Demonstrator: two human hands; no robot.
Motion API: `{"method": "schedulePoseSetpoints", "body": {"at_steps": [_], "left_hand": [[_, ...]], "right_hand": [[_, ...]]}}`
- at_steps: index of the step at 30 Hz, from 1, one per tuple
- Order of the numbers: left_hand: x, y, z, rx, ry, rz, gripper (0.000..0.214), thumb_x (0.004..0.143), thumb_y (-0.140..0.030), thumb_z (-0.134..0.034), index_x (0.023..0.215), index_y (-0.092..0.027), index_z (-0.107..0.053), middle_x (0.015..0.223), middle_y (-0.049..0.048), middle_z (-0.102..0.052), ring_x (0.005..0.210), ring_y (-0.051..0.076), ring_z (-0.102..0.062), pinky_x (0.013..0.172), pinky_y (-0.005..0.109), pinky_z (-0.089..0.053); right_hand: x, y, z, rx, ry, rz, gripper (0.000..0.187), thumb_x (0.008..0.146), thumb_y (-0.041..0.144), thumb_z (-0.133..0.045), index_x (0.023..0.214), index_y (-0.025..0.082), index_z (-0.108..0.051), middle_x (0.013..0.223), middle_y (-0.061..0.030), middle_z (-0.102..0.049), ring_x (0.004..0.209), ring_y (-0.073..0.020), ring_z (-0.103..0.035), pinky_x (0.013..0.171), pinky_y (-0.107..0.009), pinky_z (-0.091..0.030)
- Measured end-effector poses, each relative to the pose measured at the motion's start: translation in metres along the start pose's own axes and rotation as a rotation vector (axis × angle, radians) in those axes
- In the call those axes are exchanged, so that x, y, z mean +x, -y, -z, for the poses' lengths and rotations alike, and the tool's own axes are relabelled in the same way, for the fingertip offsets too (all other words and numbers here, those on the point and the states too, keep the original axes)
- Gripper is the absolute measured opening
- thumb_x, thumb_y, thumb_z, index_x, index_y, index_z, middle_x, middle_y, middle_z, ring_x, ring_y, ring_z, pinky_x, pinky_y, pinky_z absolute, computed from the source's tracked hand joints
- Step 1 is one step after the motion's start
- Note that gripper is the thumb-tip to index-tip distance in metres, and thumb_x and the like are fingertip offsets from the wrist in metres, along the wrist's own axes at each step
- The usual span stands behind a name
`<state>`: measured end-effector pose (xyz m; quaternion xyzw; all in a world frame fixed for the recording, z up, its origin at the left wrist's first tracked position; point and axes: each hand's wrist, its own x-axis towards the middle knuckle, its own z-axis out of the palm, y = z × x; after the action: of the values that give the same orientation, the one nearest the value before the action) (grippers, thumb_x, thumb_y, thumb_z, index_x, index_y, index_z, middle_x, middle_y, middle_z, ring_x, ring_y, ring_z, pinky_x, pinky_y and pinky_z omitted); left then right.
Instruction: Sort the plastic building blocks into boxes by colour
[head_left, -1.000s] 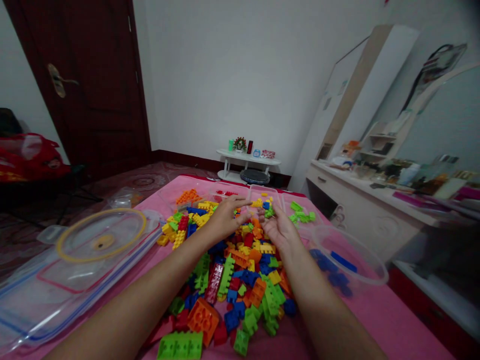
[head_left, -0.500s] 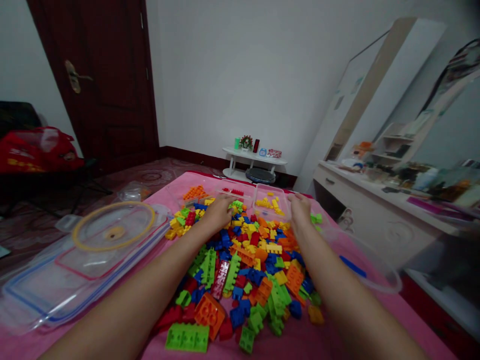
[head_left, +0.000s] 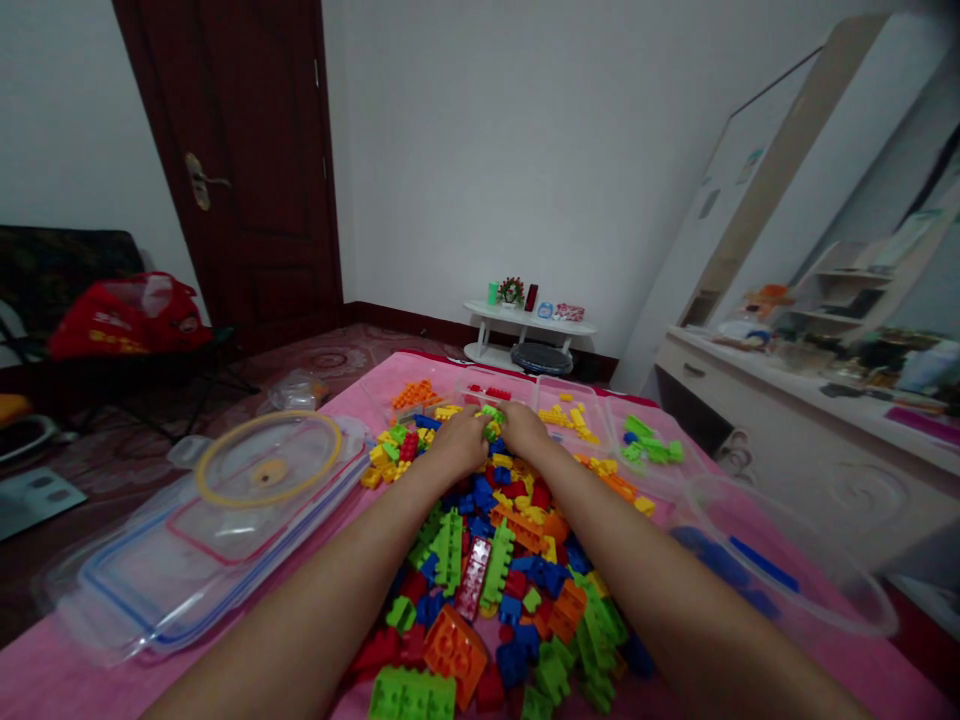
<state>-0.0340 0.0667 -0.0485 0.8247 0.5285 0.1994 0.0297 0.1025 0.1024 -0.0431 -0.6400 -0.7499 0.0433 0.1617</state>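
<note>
- Since the frame half a second earlier: right hand [head_left: 523, 432] leaves the far side of the yellow bricks [head_left: 571, 421] and comes in beside the left hand [head_left: 461, 440], which stays over the pile's far end. The view swings left too.
- Brick pile [head_left: 496, 565], mixed colours: centre of the dial, running to 6 o'clock, on a pink cloth [head_left: 840, 665].
- Both hands at 12 o'clock, fingers bent inward, a narrow gap between them. Green and yellow pieces [head_left: 492, 420] show in that gap; cannot tell whether either hand has hold of them, as the fingertips are hidden.
- Around: orange bricks [head_left: 417, 394] at 11, red [head_left: 489, 392] just past 12, yellow at 1, green bricks [head_left: 652, 447] at 2 with a blue piece [head_left: 630, 437] among them; round tub [head_left: 889, 610] at 3; stacked lids [head_left: 225, 540] at 9.
- Risk (judged): small pieces could slip, the bent fingers hiding the contact.
- Risk: digging in loose bricks could make the heap slide.
- Risk: a wide right-elbow swing could nudge the tub.
</note>
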Motion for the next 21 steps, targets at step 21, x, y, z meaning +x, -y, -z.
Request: {"method": "schedulePoseSetpoints", "body": {"at_steps": [21], "left_hand": [[-0.005,-0.005,0.005,-0.114,0.088,0.033,0.02,0.061,-0.024,-0.063,0.079,-0.02,-0.071,0.091,0.0088,-0.066,0.087,0.024,-0.061,0.076,0.031,-0.049]], "right_hand": [[-0.062,-0.019,0.025,0.256,0.106,0.017,0.011,0.063,0.022,-0.047,0.053,0.016,-0.049,0.049,0.0041,-0.044,0.049,-0.009,-0.045,0.046,-0.019,-0.03]]}}
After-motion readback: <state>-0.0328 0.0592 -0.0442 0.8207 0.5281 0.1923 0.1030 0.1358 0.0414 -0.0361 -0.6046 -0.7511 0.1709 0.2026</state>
